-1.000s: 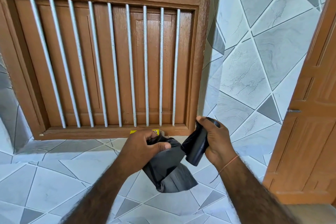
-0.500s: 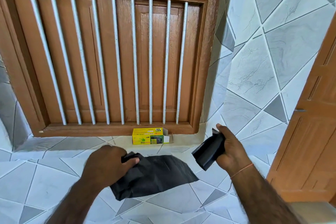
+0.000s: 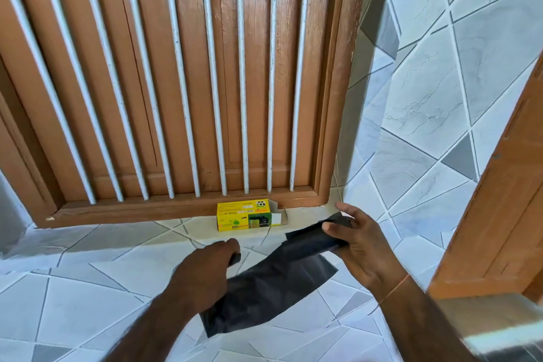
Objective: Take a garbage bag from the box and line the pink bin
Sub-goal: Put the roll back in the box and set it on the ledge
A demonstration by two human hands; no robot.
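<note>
Over the grey-and-white tiled ledge (image 3: 88, 297), the left hand (image 3: 205, 273) pinches a black garbage bag (image 3: 273, 288) (partly unrolled) while right hand (image 3: 361, 247) fingers clamp its roll (image 3: 320, 235). Beyond, the yellow box (image 3: 244, 216), end flap open, sits against the barred wooden window (image 3: 188, 82).

- The garbage bag (image 3: 273, 288) in my hands is plain black.
- The box (image 3: 245, 216) is yellow with green print.
- The window frame (image 3: 335, 97) is brown wood, its bars (image 3: 242, 82) white.
- The tiles (image 3: 470, 53) are pale grey, marbled, in triangles.
</note>
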